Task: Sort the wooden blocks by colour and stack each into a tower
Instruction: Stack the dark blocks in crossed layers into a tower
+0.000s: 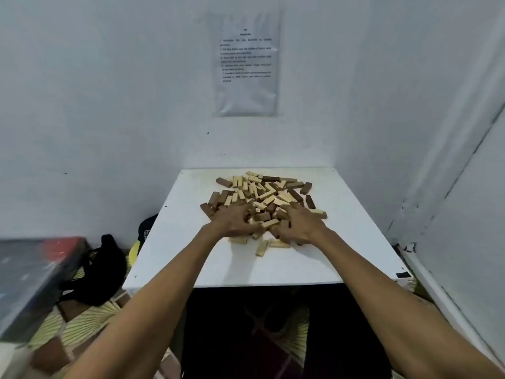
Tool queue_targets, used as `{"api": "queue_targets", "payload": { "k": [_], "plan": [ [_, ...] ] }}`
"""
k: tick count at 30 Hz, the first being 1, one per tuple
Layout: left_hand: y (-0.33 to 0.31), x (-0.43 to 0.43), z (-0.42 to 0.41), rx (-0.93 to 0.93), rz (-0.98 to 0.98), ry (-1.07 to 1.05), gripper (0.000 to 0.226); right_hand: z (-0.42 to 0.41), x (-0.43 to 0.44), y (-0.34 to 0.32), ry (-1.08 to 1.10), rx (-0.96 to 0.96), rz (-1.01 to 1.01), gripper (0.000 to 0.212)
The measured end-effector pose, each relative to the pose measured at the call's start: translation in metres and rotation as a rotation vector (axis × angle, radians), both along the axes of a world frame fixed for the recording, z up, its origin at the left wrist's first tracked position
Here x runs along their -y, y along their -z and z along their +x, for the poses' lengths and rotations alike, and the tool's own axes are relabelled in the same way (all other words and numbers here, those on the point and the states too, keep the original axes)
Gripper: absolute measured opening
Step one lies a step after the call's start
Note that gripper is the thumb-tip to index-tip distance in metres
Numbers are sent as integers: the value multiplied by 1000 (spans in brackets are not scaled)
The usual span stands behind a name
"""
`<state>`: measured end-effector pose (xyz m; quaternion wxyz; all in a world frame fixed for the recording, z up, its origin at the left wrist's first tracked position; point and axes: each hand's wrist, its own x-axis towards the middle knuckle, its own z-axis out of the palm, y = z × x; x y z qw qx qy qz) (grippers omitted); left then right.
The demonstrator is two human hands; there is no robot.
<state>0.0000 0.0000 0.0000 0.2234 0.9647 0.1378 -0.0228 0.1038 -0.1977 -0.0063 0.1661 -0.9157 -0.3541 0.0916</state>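
A loose heap of wooden blocks (263, 194), light and dark brown mixed, lies on the far half of a white table (191, 258). Both my hands are dug into the near edge of the heap. My left hand (233, 220) rests palm down on the blocks with its fingers curled among them. My right hand (299, 224) does the same a little to the right. The fingertips are buried in blocks, so what each finger holds is hidden. Three light blocks (261, 248) lie apart just in front of the hands.
White walls close in behind and to the right of the table; a printed sheet (247, 64) hangs on the back wall. A black bag (101, 272) and a dark box (32, 280) sit on the floor at the left.
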Motion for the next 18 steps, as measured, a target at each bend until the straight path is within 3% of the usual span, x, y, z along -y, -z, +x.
{"api": "queue_targets", "payload": {
  "k": [2,5,10,14,18],
  "plan": [
    [10,3,-5,-49,94,6,110,-3,5,9,8,5,-20,101],
    [34,12,-11,-127,89,-52,124,-7,11,34,33,-25,1,107],
    [58,6,-16,-117,71,-52,136,-2,16,57,101,-29,-39,131],
    [74,-8,-9,-65,103,-81,140,11,18,68,63,26,42,126],
    [82,-28,4,97,129,-112,123,39,5,72,-9,101,141,116]
  ]
}}
